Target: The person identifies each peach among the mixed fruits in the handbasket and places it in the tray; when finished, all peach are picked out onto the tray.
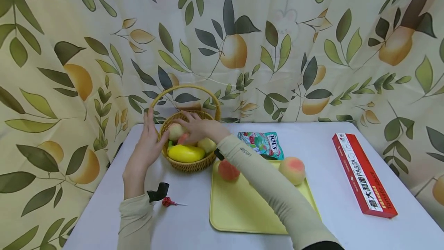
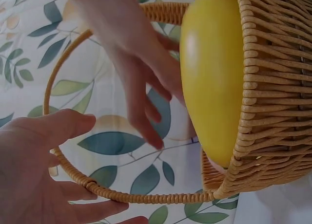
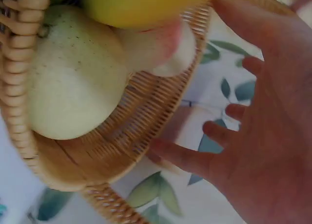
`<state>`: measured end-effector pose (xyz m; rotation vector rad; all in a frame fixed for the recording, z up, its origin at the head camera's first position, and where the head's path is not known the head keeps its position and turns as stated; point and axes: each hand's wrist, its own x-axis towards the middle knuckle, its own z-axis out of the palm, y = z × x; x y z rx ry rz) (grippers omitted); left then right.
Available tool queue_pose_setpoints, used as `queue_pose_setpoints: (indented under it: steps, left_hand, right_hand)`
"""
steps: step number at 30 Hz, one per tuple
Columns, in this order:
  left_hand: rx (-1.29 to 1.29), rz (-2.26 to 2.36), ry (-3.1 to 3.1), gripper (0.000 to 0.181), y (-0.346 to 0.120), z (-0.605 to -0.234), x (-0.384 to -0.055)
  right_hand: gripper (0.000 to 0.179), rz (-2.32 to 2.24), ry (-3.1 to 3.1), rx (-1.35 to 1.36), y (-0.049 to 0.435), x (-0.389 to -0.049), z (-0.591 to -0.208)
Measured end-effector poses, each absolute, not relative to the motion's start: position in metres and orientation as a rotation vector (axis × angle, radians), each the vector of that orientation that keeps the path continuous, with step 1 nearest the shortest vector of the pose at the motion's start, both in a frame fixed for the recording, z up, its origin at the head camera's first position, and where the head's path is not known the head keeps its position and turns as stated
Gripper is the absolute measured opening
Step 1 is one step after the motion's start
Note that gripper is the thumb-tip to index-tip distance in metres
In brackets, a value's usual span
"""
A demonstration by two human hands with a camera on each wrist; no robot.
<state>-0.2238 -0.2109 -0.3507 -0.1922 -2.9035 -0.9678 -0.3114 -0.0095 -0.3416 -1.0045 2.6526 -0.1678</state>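
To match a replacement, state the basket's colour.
The basket is light brown; the left wrist view shows it best.

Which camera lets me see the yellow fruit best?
The left wrist view: the yellow fruit is big, close and clear, though the basket hides part. The head view shows it smaller and farther away. The right wrist view catches only a blurry piece at the top.

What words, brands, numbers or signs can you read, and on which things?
"PASTA": red box.
"意大利面": same box.
"Tomato": same box; the word after is unclear, smaller print unreadable.
Teal packet: lettering too unclear to read surely.
Right sleeve: mark too small.
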Motion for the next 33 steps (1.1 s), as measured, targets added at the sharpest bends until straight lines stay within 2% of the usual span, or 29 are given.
queue_pose_setpoints:
  steps: [6,12,19,24,28,33]
  left_hand:
    - [-0.184,-0.931,-2.888,0.093,-0.21,-0.348,-0.226]
    - [-0.205,-0.959,-2.873,0.093,-0.21,-0.346,-0.23]
    - [-0.169,-0.979,-2.89,0.094,-0.209,-0.357,-0.223]
    - [-0.191,-0.973,-2.856,0.092,-0.209,-0.362,-0.219]
    - [-0.187,-0.971,-2.86,0.092,-0.21,-0.359,-0.218]
    - [-0.192,-0.957,-2.869,0.093,-0.208,-0.356,-0.22]
  right_hand:
    - [0.075,0.093,2.78,-1.059,-0.042,-0.316,-0.339]
    - [0.069,0.086,2.772,-1.004,-0.059,-0.326,-0.342]
    - [0.078,0.147,2.691,-1.065,-0.074,-0.33,-0.37]
    - [0.065,0.326,2.784,-1.102,-0.087,-0.32,-0.375]
    - [0.059,0.517,2.835,-1.102,-0.094,-0.324,-0.38]
    - [0.057,0.385,2.849,-1.067,-0.09,-0.332,-0.385]
